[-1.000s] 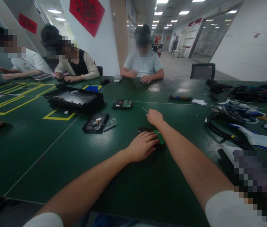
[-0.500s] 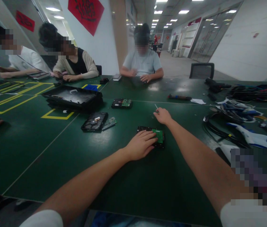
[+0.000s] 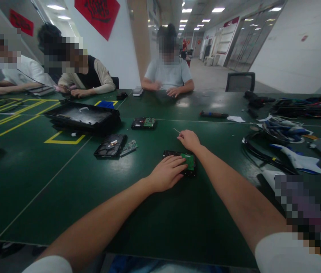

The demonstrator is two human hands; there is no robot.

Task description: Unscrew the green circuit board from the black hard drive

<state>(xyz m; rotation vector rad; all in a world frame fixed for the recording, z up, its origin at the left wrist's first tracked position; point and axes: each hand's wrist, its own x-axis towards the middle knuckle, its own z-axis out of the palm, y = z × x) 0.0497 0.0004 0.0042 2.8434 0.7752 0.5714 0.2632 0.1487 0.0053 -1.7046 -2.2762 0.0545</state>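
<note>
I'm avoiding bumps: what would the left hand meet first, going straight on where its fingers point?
Past the hard drive under it, the left hand would likely meet the right forearm first; that arm's height is unclear.

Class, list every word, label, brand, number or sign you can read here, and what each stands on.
None reads clearly.
Large red poster: black brush characters, cut off above, too blurred to quote.
Small red sign: dark marks, illegible.
Hard drive under the left hand: any print too small.
</note>
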